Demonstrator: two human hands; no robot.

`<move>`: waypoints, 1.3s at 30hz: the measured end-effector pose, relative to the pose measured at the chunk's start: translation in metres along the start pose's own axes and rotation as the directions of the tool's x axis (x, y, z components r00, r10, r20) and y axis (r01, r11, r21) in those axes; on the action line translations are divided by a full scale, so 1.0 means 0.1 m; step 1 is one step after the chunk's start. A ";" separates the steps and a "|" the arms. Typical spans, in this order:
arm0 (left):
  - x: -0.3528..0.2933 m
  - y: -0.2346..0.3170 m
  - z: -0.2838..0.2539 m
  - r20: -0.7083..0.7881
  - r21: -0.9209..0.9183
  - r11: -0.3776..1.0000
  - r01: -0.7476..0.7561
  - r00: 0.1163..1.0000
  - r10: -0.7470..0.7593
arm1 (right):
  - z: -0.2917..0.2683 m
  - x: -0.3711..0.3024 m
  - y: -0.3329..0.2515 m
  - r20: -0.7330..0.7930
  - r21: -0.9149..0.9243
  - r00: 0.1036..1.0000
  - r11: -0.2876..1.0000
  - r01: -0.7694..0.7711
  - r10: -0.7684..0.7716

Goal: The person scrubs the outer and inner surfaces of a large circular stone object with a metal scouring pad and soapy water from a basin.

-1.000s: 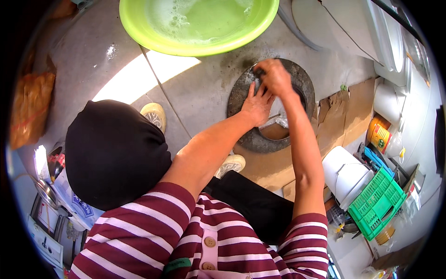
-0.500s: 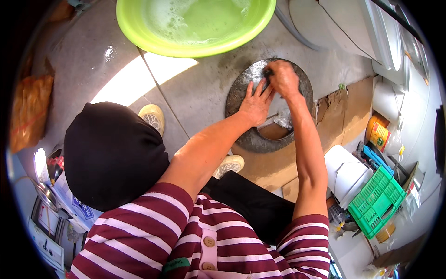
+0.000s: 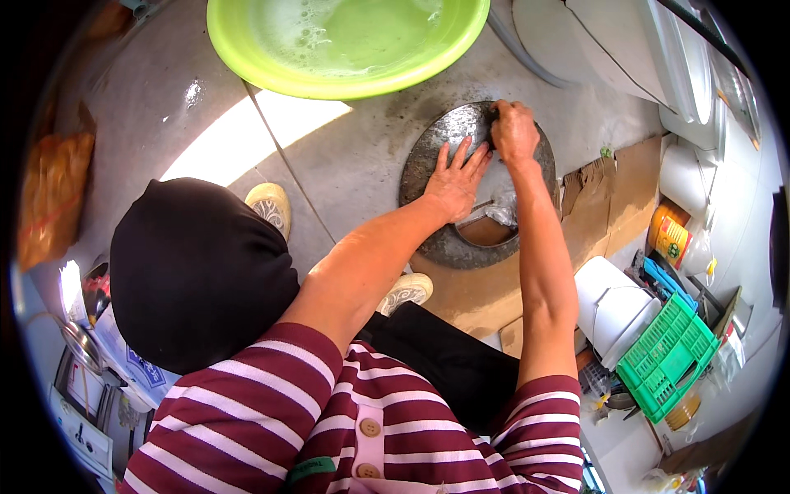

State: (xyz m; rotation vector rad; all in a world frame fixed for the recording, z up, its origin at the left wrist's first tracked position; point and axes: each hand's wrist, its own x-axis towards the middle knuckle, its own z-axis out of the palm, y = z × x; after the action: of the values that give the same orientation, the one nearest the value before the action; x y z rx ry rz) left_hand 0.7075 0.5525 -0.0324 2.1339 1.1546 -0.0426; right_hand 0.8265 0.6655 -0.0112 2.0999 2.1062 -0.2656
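A round, dark metal plate (image 3: 420,173), wet and shiny along its far side, lies on the floor with its near part over cardboard. Its middle has an opening where brown cardboard and crumpled clear plastic (image 3: 502,207) show. My left hand (image 3: 454,183) rests on the plate's middle, fingers spread and stretched out. At the plate's far right part, my right hand (image 3: 514,134) is closed around something small and dark, mostly hidden by the fingers. What kind of thing it is cannot be made out.
A lime-green basin (image 3: 346,86) of sudsy water stands beyond the plate. Flattened cardboard (image 3: 629,189) runs off to the right. White buckets (image 3: 609,300) and a green plastic crate (image 3: 666,358) stand at the right. My shoes (image 3: 270,206) are left of the plate.
My right hand has moved to the right across the plate, away from my left fingertips, with the small dark thing. My left hand stays in place.
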 end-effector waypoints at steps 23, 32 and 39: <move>-0.03 -0.04 -0.29 0.165 -0.079 0.996 0.045 0.986 -0.031 | 0.01 0.02 -0.35 0.061 0.049 0.966 0.968 0.248 -0.251; -0.03 -0.04 -0.18 0.163 -0.010 0.999 0.032 0.986 -0.030 | 0.09 -0.11 -0.47 0.022 0.092 0.930 0.927 0.363 -0.367; -0.01 -0.01 -0.18 0.148 -0.038 0.999 0.017 0.989 -0.011 | 0.04 -0.02 -0.23 0.011 0.040 0.983 0.982 0.185 -0.186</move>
State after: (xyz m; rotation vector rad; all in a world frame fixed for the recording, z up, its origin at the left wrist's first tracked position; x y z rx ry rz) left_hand 0.7011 0.5627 -0.0193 2.0507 1.0753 -0.1803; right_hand 0.8035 0.6629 -0.0138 1.9164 2.3085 -0.3465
